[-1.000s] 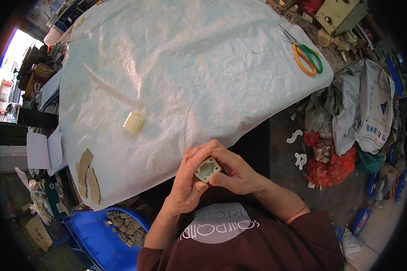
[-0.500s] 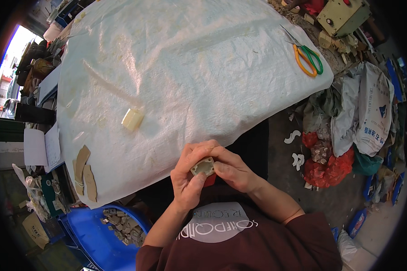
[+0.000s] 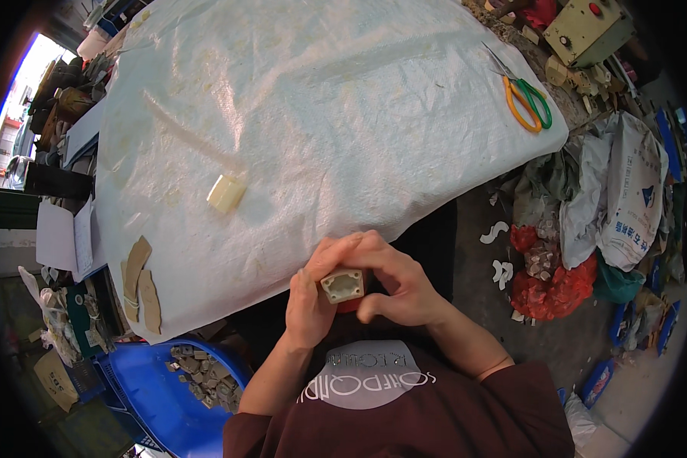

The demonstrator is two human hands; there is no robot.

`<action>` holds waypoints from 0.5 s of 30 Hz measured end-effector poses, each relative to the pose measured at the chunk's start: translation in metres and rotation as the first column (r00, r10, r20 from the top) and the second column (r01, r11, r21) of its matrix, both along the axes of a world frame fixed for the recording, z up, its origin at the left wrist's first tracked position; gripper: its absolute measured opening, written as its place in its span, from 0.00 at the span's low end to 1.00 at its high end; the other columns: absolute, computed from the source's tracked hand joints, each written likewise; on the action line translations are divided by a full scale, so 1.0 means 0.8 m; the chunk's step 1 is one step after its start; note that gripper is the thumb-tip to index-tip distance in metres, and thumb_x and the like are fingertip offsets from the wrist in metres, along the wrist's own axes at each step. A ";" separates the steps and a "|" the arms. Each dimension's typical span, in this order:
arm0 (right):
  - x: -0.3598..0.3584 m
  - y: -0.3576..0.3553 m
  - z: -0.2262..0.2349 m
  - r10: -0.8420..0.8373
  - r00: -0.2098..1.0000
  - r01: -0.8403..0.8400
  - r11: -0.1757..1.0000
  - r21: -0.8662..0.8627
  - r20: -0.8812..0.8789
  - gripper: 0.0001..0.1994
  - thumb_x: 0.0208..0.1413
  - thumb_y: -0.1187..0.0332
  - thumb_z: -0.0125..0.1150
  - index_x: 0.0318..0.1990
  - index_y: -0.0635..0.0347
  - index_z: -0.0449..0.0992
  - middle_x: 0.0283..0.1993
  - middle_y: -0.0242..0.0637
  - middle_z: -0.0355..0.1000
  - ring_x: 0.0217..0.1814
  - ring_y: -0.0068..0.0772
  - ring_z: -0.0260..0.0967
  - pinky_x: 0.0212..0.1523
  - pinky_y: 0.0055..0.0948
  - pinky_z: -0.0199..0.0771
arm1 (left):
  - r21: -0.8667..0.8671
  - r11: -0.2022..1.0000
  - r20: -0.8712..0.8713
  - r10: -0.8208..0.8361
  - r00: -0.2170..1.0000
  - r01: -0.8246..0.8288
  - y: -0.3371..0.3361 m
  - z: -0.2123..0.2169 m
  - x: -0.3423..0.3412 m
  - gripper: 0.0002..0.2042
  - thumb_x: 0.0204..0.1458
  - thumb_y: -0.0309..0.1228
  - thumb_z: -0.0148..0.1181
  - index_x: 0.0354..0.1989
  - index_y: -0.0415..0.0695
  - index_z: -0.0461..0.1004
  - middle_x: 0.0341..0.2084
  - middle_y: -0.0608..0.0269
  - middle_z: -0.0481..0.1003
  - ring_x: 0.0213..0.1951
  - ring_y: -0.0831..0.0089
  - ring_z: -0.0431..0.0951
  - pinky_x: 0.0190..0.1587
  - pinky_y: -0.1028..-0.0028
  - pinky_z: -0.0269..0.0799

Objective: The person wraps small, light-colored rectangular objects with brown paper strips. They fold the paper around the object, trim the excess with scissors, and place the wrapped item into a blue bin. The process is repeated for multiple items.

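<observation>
A small cream plastic housing (image 3: pixel 343 286) with a hollow inside and small round holes at its corners sits between my hands, over my lap at the table's front edge. My left hand (image 3: pixel 311 301) is closed on its left side. My right hand (image 3: pixel 397 278) curls its fingers around the far side of the housing, while its thumb stands off to the right of it. The fingertips of both hands overlap behind the part and are partly hidden. Something red (image 3: pixel 349 305) shows just below the housing.
A white sheet covers the table (image 3: pixel 298 153). On it lie a cream block (image 3: pixel 226 194), brown cardboard strips (image 3: pixel 149 301) and scissors with orange and green handles (image 3: pixel 528 104). A blue bin (image 3: pixel 149 382) of small parts stands lower left; red bags (image 3: pixel 553 286) and white sacks (image 3: pixel 630 195) lie right.
My right thumb has come away from the housing. The left thumb has moved off its opening to its side, so more of the hollow shows. The view has shifted slightly.
</observation>
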State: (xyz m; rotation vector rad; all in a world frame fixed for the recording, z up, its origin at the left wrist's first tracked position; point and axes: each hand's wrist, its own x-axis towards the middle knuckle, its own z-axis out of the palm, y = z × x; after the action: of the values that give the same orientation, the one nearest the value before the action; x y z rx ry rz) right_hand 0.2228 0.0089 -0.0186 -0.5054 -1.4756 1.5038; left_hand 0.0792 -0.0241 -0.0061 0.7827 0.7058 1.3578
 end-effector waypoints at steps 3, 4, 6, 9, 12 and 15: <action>-0.001 -0.001 -0.002 -0.063 0.993 0.049 0.990 0.135 0.099 0.18 0.45 0.74 0.62 0.47 0.61 0.70 0.47 0.39 0.67 0.47 0.35 0.66 0.42 0.28 0.70 | 0.108 0.992 -0.014 -0.063 0.998 0.065 0.005 -0.002 -0.004 0.22 0.58 0.38 0.38 0.51 0.33 0.68 0.45 0.52 0.67 0.50 0.65 0.66 0.53 0.69 0.62; -0.001 -0.001 -0.005 -0.076 0.992 0.062 0.989 0.136 0.098 0.18 0.45 0.74 0.63 0.47 0.60 0.71 0.47 0.39 0.67 0.47 0.36 0.66 0.42 0.29 0.70 | 0.103 0.993 -0.030 -0.062 0.998 0.065 0.005 -0.003 -0.004 0.21 0.57 0.36 0.39 0.51 0.34 0.68 0.46 0.52 0.67 0.50 0.65 0.66 0.53 0.69 0.62; -0.004 -0.001 -0.008 -0.097 0.991 0.083 0.985 0.150 0.090 0.19 0.44 0.73 0.64 0.46 0.61 0.71 0.46 0.40 0.67 0.48 0.38 0.66 0.43 0.30 0.70 | 0.093 0.994 -0.061 -0.058 0.996 0.064 0.003 -0.006 -0.003 0.19 0.56 0.32 0.40 0.51 0.35 0.69 0.47 0.51 0.67 0.50 0.65 0.66 0.54 0.69 0.62; -0.004 -0.004 -0.013 -0.108 0.991 0.096 0.986 0.132 0.080 0.20 0.44 0.72 0.64 0.47 0.61 0.70 0.46 0.41 0.68 0.49 0.39 0.66 0.44 0.30 0.70 | 0.152 0.986 -0.125 -0.046 0.991 0.064 -0.001 -0.017 -0.003 0.19 0.53 0.28 0.42 0.53 0.37 0.68 0.49 0.50 0.66 0.50 0.65 0.67 0.54 0.69 0.62; -0.008 -0.012 -0.010 -0.145 0.989 0.142 0.988 0.057 0.036 0.22 0.43 0.73 0.64 0.49 0.61 0.68 0.47 0.42 0.68 0.49 0.41 0.66 0.45 0.32 0.69 | -0.035 0.999 -0.252 -0.034 0.967 0.026 -0.005 -0.003 0.002 0.20 0.57 0.32 0.39 0.55 0.37 0.66 0.49 0.51 0.66 0.50 0.67 0.67 0.54 0.71 0.62; -0.014 -0.009 -0.013 -0.210 0.976 0.191 0.956 0.223 0.064 0.24 0.42 0.74 0.63 0.51 0.60 0.66 0.46 0.42 0.68 0.47 0.45 0.66 0.44 0.33 0.69 | -0.092 0.994 0.086 0.065 0.994 -0.057 -0.003 0.006 0.010 0.23 0.60 0.38 0.34 0.56 0.36 0.64 0.45 0.54 0.68 0.47 0.70 0.68 0.52 0.74 0.62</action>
State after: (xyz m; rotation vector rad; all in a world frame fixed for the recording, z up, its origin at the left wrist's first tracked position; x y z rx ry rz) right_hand 0.2113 0.0019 -0.0286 -0.5765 -1.5821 1.1601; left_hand 0.0870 -0.0262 -0.0014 0.6304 0.7199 1.3979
